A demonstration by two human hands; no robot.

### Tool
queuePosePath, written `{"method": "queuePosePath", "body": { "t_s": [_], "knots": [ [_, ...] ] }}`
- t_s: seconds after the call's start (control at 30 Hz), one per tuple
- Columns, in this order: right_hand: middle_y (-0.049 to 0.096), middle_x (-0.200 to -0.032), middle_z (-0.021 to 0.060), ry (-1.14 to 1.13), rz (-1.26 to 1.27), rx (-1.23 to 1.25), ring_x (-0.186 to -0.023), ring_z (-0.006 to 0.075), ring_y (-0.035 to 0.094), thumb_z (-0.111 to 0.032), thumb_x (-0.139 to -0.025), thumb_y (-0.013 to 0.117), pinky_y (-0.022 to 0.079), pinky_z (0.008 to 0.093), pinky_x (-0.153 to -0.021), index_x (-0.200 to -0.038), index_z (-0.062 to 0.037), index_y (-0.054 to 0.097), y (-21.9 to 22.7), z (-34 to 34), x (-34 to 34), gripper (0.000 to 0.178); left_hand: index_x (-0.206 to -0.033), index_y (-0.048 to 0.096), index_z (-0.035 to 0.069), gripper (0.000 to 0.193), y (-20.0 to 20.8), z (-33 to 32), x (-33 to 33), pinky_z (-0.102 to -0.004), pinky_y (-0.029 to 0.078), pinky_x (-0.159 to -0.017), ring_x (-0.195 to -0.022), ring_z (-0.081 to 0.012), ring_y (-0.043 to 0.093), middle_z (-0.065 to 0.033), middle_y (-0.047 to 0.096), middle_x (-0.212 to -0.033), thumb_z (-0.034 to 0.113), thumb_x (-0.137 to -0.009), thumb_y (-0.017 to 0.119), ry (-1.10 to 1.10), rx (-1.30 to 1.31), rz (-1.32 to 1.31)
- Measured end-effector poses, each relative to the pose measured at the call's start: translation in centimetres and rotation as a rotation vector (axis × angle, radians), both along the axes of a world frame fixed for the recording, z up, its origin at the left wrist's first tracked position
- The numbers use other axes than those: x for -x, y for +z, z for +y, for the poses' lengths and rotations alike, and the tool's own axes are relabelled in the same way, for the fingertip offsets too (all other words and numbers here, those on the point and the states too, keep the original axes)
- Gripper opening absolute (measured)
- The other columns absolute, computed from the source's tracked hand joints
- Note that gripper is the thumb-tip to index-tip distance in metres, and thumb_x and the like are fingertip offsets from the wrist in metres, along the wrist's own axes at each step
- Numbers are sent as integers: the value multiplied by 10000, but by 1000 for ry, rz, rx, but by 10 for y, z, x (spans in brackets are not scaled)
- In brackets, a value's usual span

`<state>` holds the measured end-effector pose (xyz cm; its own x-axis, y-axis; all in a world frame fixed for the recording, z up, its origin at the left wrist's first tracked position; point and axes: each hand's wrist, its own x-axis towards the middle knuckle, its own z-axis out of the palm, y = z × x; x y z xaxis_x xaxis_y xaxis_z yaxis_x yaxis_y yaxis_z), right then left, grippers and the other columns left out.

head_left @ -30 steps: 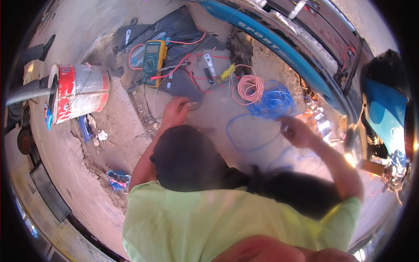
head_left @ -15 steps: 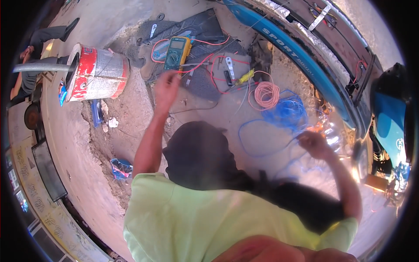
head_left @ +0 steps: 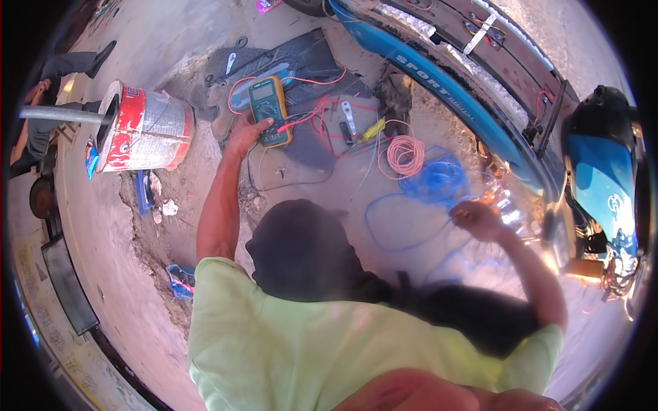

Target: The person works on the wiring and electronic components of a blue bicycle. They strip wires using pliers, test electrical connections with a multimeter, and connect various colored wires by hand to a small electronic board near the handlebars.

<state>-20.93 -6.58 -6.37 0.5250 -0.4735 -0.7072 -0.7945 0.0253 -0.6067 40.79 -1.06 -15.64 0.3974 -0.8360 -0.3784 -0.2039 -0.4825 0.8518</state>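
my left hand [head_left: 245,135] clamps the multimeter [head_left: 272,109] by its lower left edge, over dark matting [head_left: 308,51]; my right hand [head_left: 478,220], well apart, is near the blue wire [head_left: 439,179], its grip unclear. the meter seems light, hard-cased, screen [head_left: 262,93] fragile: grip the sides.

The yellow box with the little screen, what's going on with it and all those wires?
A person in a pale green shirt has a yellow-and-teal handheld multimeter in the left hand, with the thumb on its front. The right hand, fingers curled, is beside a loose tangle of thin blue wire; I can't tell whether it grips any. A round coil of thin pink wire lies on the ground by the blue one.
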Motion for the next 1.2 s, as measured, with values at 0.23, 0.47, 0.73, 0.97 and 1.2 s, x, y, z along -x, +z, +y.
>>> {"method": "queuePosePath", "body": {
  "t_s": [0.23, 0.47, 0.73, 0.97, 1.2],
  "knots": [
    [738, -1000, 114, 44, -7, 6, -927, 200, 698, -215, -941, 691, 540, 334, -857, -1124, -23, 729, 11, -5, -25, 268, -1176, 681, 7, 366, -22, 18, -3, -377, 529, -891, -961, -262, 692, -117, 728, -1050, 174, -865, 778, 173, 34, -301],
    [738, -1029, 126, 47, 9, 6, -953, 225, 699, -220, -943, 684, 542, 347, -867, -1146, -22, 722, 9, -4, -29, 286, -1067, 730, 77, 308, 37, -7, 91, -480, 445, -1003, -1087, -303, 641, -131, 696, -1038, 212, -793, 772, -431, 450, -1203],
    [748, -1076, 144, 91, 51, 29, -1013, 274, 711, -280, -943, 672, 543, 378, -921, -1166, -46, 725, 18, -5, -43, 327, -1031, 718, 81, 175, -14, -28, 61, -449, 496, -872, -991, -336, 672, -135, 713, -994, 142, -867, 707, -438, 390, -1068],
    [699, -1147, 166, 487, -162, 206, -1063, 359, 666, -304, -957, 610, 527, 438, -939, -1184, -69, 707, -46, -14, -110, 340, -1041, 693, 18, 141, -7, -33, 45, -253, 504, -718, -811, -88, 639, -28, 697, -874, 35, -908, 646, 75, 213, -133],
    [659, -1248, 188, 284, -240, 182, -1134, 389, 638, -304, -930, 592, 504, 482, -981, -1227, -39, 661, -89, 23, -242, 404, -1040, 716, 2, 138, 47, -54, 50, -262, 502, -794, -858, -115, 662, -41, 720, -918, 40, -913, 682, 80, 348, 115]
  ]
}}
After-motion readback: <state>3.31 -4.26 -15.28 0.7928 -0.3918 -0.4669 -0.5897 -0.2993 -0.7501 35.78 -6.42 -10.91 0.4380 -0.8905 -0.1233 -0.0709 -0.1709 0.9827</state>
